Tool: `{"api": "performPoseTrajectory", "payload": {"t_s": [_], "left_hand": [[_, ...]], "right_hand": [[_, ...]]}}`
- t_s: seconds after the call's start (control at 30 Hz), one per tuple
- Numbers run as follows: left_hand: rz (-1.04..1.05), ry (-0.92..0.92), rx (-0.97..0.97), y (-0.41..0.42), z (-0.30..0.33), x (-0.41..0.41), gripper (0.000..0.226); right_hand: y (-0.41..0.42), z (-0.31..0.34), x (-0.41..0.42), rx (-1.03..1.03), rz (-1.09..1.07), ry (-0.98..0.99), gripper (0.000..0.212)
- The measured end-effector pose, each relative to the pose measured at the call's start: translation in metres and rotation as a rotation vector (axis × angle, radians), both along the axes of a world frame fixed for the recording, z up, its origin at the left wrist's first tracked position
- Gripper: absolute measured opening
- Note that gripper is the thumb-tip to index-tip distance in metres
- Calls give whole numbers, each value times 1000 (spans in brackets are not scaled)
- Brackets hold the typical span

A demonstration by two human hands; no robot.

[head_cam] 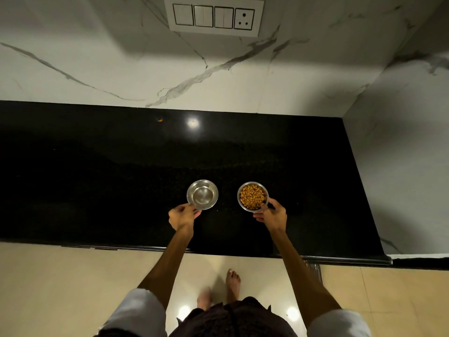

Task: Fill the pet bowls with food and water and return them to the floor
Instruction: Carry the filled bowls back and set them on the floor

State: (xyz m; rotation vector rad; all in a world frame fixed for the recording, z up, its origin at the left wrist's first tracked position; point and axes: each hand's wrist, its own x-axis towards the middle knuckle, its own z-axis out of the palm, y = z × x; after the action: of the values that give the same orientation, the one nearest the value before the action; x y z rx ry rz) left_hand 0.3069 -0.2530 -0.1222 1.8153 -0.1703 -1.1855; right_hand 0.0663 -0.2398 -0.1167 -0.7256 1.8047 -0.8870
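Observation:
Two small steel pet bowls stand on the black stone counter (pixel 97 181). The left bowl (pixel 202 194) looks shiny inside; whether it holds water I cannot tell. The right bowl (pixel 252 196) is full of orange-brown kibble. My left hand (pixel 182 216) pinches the near rim of the left bowl. My right hand (pixel 272 214) grips the near right rim of the kibble bowl, thumb on the edge and fingers under its side.
The counter ends at a marble wall (pixel 243 69) behind and on the right. A switch panel (pixel 213 17) is mounted on the back wall. Beige floor tiles (pixel 60 288) lie below the counter's front edge, with my bare feet (pixel 232 285) on them.

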Motion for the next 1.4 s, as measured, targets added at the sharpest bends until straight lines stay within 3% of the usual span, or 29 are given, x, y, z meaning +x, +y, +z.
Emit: {"api": "performPoseTrajectory", "payload": {"t_s": [0.67,1.4], "left_hand": [[-31,-28,-18,3,1,-5,19],[-288,-59,-91,41,17,-26,17]], "right_hand": [[14,3,-9,-31,-76,-21,37],[110,24,-19,-76,-306,-41,35]]}}
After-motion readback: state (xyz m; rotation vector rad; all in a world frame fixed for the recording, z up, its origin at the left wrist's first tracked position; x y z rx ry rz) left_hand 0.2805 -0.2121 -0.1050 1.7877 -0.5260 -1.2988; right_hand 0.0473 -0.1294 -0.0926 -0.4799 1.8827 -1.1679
